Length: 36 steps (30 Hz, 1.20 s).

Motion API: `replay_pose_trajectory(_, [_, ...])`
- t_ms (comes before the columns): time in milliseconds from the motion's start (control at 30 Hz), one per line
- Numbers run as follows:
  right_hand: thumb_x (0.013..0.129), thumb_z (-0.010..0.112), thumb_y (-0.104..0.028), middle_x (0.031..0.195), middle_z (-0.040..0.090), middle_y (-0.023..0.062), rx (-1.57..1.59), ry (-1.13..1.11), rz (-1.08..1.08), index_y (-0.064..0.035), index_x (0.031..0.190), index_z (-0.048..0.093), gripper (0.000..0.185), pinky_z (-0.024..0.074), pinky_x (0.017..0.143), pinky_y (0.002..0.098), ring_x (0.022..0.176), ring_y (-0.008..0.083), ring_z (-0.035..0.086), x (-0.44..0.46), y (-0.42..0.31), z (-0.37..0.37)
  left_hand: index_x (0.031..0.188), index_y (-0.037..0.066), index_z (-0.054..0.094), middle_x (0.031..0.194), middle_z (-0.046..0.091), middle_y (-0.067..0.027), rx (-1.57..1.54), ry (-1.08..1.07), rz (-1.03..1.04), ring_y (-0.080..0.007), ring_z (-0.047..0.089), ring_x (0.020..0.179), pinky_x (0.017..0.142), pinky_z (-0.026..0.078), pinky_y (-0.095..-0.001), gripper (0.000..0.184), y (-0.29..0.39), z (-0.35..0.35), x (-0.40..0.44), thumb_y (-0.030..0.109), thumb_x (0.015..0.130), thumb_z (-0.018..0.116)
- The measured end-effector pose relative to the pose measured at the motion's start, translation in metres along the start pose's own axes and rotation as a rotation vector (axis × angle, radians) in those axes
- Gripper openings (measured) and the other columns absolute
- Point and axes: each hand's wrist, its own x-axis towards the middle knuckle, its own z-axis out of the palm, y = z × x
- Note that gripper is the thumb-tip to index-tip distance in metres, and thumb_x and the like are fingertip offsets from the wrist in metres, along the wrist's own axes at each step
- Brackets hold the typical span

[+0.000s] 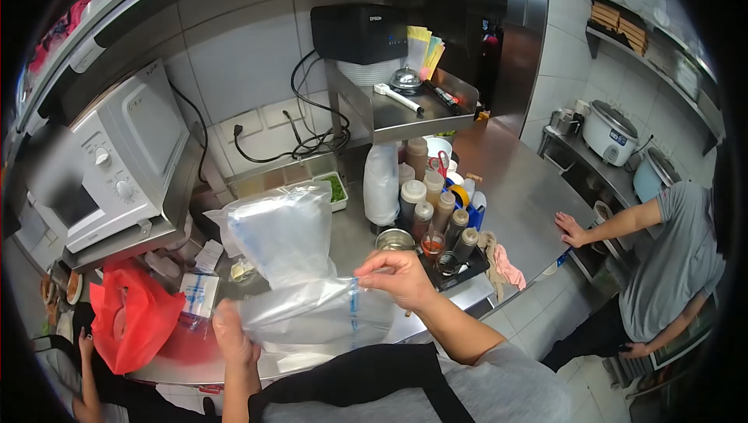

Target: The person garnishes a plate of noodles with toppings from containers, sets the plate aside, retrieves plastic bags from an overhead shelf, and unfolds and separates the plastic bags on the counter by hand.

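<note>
A clear plastic bag [312,318] with blue print is stretched between my two hands above the steel counter. My right hand [401,276] pinches its upper right part between thumb and fingertips. At the other end, my left hand [236,336] is closed on the bag's left edge, its fingers partly hidden. Just behind it lies a bulky clear plastic packet [276,228], whose contents I cannot make out. To the left of my left hand are a red plastic bag [136,314] and a small white-and-blue box [199,295].
Several sauce bottles [433,185] and a metal bowl [395,240] crowd the counter's right part. A microwave [125,158] stands at left; a printer [360,33] sits on a raised shelf. One person [674,244] leans on the counter at right; another person [66,380] is at lower left.
</note>
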Motion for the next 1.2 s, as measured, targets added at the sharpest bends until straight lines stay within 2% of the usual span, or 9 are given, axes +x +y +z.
replay_pose_trajectory(67, [0.077,0.065,0.003,0.078,0.063,0.0061,-0.069,0.099,-0.006,0.0017,0.082,0.063,0.005,0.0488,0.07,0.0246,0.076,0.0134,0.06,-0.001,0.005,-0.004,0.094,0.006,0.054,0.082,0.057,-0.0024,-0.074,-0.293,0.041,-0.009,0.053,0.072,0.067,0.042,-0.0236,0.028,-0.001,-0.017,0.0,0.021,0.079,0.071])
replay_pose_trajectory(167, [0.08,0.066,-0.003,0.077,0.064,0.0024,-0.139,0.176,0.066,-0.0002,0.081,0.064,0.004,0.0455,0.065,0.0206,0.071,0.0067,0.057,-0.005,0.011,-0.008,0.093,0.005,0.055,0.081,0.056,-0.0019,0.297,-0.137,0.007,-0.0085,0.051,0.072,0.066,0.04,-0.0226,0.035,0.007,-0.012,-0.006,0.023,0.073,0.077])
replay_pose_trajectory(300, [0.081,0.065,-0.004,0.082,0.064,0.0029,-0.209,0.021,0.094,-0.0006,0.084,0.064,0.005,0.0456,0.067,0.0205,0.076,0.0066,0.058,-0.012,0.024,-0.015,0.093,0.004,0.054,0.084,0.056,-0.0021,0.063,0.041,-0.028,-0.0097,0.052,0.078,0.071,0.041,-0.0242,0.021,0.002,0.009,-0.004,0.011,0.079,0.069])
replay_pose_trajectory(467, [0.077,0.068,0.002,0.093,0.063,0.0068,-0.072,-0.048,0.109,-0.0013,0.087,0.063,0.011,0.0481,0.076,0.0256,0.085,0.0116,0.06,-0.013,0.022,-0.004,0.09,0.008,0.048,0.081,0.057,-0.0006,0.051,-0.05,0.026,-0.0074,0.052,0.073,0.071,0.043,-0.0232,0.019,0.007,0.008,0.003,0.007,0.081,0.065])
replay_pose_trajectory(600, [0.077,0.068,0.003,0.095,0.064,0.0111,-0.095,-0.054,-0.256,-0.002,0.079,0.059,0.01,0.0487,0.077,0.0257,0.087,0.0135,0.061,-0.007,0.023,-0.001,0.092,0.005,0.052,0.083,0.059,-0.0002,0.104,0.038,-0.01,-0.0073,0.053,0.072,0.07,0.043,-0.0224,0.016,-0.002,0.004,0.004,0.006,0.082,0.063])
replay_pose_trajectory(700, [0.077,0.067,0.003,0.097,0.064,0.0117,0.147,-0.03,-0.068,-0.0007,0.084,0.061,0.01,0.0494,0.079,0.0266,0.087,0.0142,0.062,-0.013,0.026,-0.006,0.095,0.004,0.054,0.087,0.06,-0.0011,0.143,0.092,-0.01,-0.0077,0.054,0.074,0.071,0.043,-0.0227,0.014,-0.006,0.003,0.005,0.005,0.083,0.062])
replay_pose_trajectory(867, [0.077,0.067,0.005,0.094,0.065,0.009,-0.09,0.153,-0.002,0.0004,0.087,0.063,0.012,0.0505,0.076,0.0262,0.084,0.0132,0.062,-0.011,0.013,0.003,0.093,0.004,0.054,0.09,0.059,-0.0026,0.162,0.146,0.009,-0.0079,0.052,0.077,0.07,0.041,-0.0224,0.014,-0.009,0.007,0.008,0.004,0.082,0.062])
replay_pose_trajectory(1033, [0.078,0.065,0.003,0.087,0.065,0.006,-0.066,0.113,-0.009,0.0013,0.084,0.063,0.007,0.048,0.073,0.0235,0.081,0.01,0.059,-0.013,0.017,-0.003,0.085,0.008,0.05,0.087,0.055,-0.0012,0.198,-0.092,0.054,-0.0071,0.049,0.077,0.071,0.039,-0.0209,0.018,-0.013,-0.012,0.004,0.005,0.077,0.066])
replay_pose_trajectory(1200, [0.086,0.06,-0.015,0.085,0.061,0.0046,-0.132,0.102,-0.047,0.0005,0.081,0.063,0.016,0.0452,0.068,0.0229,0.074,0.0097,0.056,-0.014,0.021,-0.003,0.084,0.007,0.052,0.081,0.052,0.0023,0.364,0.011,-0.105,-0.0054,0.046,0.075,0.067,0.038,-0.0206,0.011,-0.01,-0.001,0.009,0.005,0.08,0.063])
